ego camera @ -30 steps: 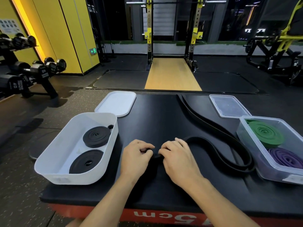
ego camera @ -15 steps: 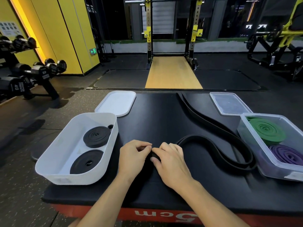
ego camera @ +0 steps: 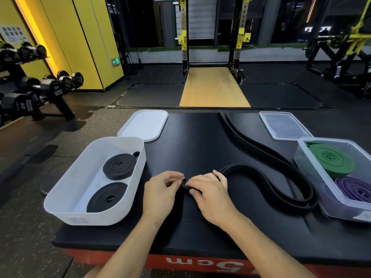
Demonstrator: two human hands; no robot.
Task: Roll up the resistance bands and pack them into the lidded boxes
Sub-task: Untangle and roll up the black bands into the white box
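Both hands meet at lower centre: the left hand and the right hand pinch the small rolled start of a black resistance band, fingers curled closed on it. Its loose length loops right across the black table, then runs toward the upper middle. At left, a white box holds two black rolls, its white lid above. At right, a clear box holds a green roll and a purple roll, its clear lid above.
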